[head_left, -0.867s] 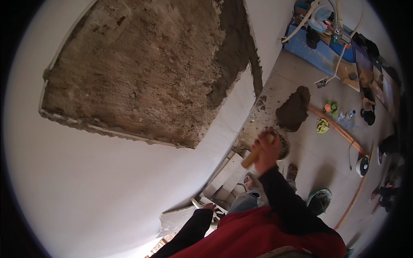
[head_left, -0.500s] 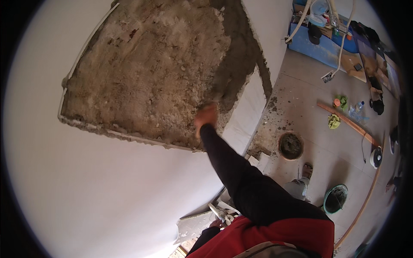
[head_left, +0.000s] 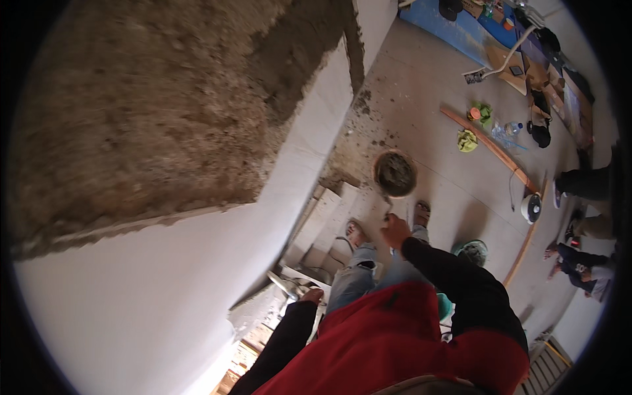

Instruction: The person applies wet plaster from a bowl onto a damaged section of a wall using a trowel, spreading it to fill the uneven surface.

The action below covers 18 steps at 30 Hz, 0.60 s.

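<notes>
My right hand (head_left: 395, 232) is closed round the handle of a trowel (head_left: 387, 205), in front of my legs. The trowel's thin neck points at a round basin (head_left: 395, 174) of grey mortar on the floor; its blade is hard to make out. Low on the left, my left hand (head_left: 313, 296) hangs beside a white pipe-like piece (head_left: 282, 286), its fingers too unclear to read. On the wall, a rough brown bare patch (head_left: 158, 125) carries darker wet mortar (head_left: 296, 49) along its right side. A pale tile strip (head_left: 306, 141) borders the patch.
Broken slabs (head_left: 316, 220) lie along the wall's foot beside my feet. A green bucket (head_left: 471, 250) stands right of my legs. Farther right are a wooden plank (head_left: 490, 146), plastic bottles (head_left: 512, 129) and a white round device (head_left: 530, 208). Other people's legs (head_left: 586, 184) show at the right edge.
My right hand has come away from the wall patch, down and right to below the mortar basin. The view has swung right and down, bringing both feet and other people into sight.
</notes>
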### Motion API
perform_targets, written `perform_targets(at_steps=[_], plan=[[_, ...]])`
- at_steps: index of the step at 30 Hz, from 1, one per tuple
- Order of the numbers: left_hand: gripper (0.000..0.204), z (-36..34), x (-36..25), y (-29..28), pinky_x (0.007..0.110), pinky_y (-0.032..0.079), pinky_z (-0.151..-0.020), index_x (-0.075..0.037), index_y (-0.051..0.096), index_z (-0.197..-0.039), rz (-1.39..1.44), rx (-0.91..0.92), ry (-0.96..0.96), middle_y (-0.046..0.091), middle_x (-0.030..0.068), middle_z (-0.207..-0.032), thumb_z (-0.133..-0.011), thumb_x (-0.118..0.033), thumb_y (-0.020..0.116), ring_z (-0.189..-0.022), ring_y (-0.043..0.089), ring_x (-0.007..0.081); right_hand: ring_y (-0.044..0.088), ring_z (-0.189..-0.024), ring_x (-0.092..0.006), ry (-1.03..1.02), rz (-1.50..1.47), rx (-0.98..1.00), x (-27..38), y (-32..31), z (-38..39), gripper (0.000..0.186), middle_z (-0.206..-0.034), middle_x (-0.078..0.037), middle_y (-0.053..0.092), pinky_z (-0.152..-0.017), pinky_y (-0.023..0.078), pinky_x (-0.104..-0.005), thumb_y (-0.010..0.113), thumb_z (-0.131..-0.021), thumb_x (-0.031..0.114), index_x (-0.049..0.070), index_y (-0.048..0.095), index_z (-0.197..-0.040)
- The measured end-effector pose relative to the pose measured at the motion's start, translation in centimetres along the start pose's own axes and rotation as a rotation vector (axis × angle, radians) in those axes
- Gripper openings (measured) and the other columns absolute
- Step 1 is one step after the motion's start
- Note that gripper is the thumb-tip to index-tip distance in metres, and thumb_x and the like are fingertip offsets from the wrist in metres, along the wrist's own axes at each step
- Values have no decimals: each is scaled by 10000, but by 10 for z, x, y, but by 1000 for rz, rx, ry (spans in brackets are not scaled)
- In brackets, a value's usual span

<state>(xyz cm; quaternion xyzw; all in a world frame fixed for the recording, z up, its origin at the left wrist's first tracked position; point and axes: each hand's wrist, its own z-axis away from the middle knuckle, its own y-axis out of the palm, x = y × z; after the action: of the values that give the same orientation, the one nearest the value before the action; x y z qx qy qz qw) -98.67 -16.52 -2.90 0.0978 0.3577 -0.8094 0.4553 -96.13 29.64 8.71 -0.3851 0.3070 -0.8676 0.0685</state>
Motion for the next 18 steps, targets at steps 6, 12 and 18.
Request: perform_targets(at_steps=[6, 12, 18], plan=[[688, -102, -124, 30, 432, 419, -970, -111, 436, -1301, 541, 73, -679, 570, 190, -1190, -794, -539, 617, -1127, 540, 363, 603, -1022, -386, 226, 501, 417, -205, 2, -134, 376, -1018, -295, 615, -843, 499, -453, 532, -858, 242, -81, 554, -1049], [1011, -191, -157, 202, 443, 352, -1041, -112, 168, -1446, 357, 239, -863, 285, 254, -1385, -682, -567, 649, -1271, 382, 385, 628, -1007, -331, 195, 780, 384, -221, 56, -339, 282, -1082, -183, 639, -846, 511, -416, 519, -887, 228, 15, 684, -968], [1186, -232, -236, 121, 443, 347, -1058, -103, 20, -1489, 406, 433, -1064, 159, 323, -1436, -607, -522, 694, -1295, 353, 413, 627, -982, -317, 264, 588, 149, -318, 119, -315, 250, -1026, -212, 628, -820, 519, -412, 461, -909, 132, -33, 608, -1025]])
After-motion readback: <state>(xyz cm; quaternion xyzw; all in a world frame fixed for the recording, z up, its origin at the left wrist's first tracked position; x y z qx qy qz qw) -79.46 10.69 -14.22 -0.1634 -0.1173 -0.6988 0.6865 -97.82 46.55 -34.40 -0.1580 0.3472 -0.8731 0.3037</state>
